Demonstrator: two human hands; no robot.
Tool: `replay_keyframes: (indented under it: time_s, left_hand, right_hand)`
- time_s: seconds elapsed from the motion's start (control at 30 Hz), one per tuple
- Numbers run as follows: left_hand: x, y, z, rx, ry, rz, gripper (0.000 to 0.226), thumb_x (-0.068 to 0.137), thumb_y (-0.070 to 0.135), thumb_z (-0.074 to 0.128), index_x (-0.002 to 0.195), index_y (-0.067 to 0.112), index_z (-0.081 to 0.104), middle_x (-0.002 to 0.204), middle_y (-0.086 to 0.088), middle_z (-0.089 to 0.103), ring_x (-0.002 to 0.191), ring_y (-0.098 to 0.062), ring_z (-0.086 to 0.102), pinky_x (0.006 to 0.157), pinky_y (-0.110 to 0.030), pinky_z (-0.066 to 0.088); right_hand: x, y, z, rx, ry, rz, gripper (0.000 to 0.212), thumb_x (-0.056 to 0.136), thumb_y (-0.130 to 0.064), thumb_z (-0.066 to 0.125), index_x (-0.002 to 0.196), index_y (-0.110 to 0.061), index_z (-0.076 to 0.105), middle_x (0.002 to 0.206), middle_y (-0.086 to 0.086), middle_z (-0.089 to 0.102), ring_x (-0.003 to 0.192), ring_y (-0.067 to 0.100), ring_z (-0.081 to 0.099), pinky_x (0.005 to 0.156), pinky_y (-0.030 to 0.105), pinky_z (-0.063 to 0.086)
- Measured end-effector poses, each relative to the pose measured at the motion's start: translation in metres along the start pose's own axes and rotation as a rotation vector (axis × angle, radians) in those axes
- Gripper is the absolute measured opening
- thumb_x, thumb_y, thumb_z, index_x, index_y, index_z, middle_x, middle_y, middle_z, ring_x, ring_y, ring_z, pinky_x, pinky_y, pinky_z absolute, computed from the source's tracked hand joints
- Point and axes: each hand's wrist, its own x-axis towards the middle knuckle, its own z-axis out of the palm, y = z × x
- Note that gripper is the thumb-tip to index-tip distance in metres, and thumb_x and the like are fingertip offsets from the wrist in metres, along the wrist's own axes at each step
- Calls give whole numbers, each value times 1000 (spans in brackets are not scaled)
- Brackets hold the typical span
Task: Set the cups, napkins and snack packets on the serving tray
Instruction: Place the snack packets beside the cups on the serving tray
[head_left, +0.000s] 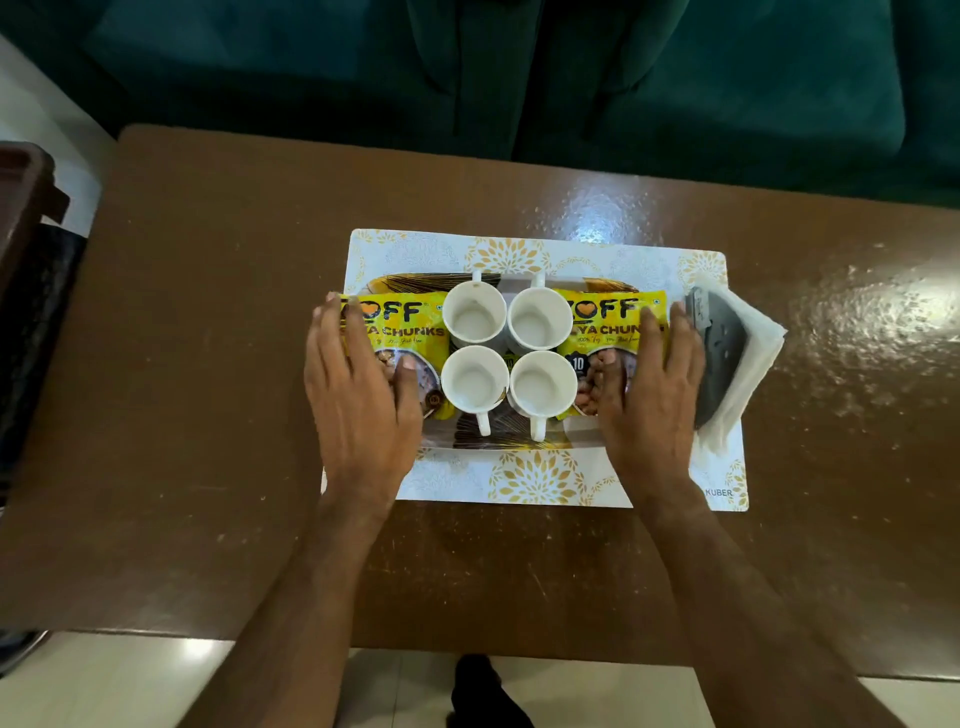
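Our left hand (358, 384) and right hand (649, 389) lie flat, fingers straight, on the snack packets (395, 325) flanking four cups (475, 314) on the tray (498, 441). Napkins (737, 374) remain off-tray, just right of our right hand, which is nearer.

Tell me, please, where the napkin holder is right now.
In the head view, the grey napkin holder stands with its white napkins on the placemat, right of the tray, beside the right hand.

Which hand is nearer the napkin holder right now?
Right. The right hand lies flat on the right snack packet, directly beside the napkin holder. The left hand rests across the tray, beyond the cups.
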Motion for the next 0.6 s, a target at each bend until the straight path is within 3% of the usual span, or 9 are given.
replay_keyframes:
  time_s: [0.1,0.2,0.43,0.6]
  left_hand:
    - [-13,-3,-4,-159,77,-233,62,102,32,52,155,7,31,158,-11,35,146,-28,32,121,-43,31]
    - [-21,-3,-4,-235,46,-377,61,101,29,55,153,4,34,153,-15,42,143,-29,37,118,-40,32]
    - [-13,-1,-2,-307,-1,-382,49,99,22,59,145,7,48,138,-13,55,132,-29,47,110,-44,41]
    - [-10,0,-2,-317,-9,-355,49,100,19,56,147,6,48,142,-14,52,133,-29,45,110,-44,41]
  right_hand:
    - [-12,-2,-3,76,50,150,53,103,-17,56,152,-4,43,158,22,40,145,41,37,119,48,29]
    - [-20,-2,-2,103,37,215,53,103,-16,56,152,-4,42,153,23,44,142,41,41,116,49,33]
    - [-21,-3,4,162,54,244,55,101,-14,60,152,-3,44,148,24,49,135,41,44,113,48,34]
    - [-21,-5,7,166,62,256,55,101,-15,60,152,-4,43,148,25,47,134,42,43,112,49,35]
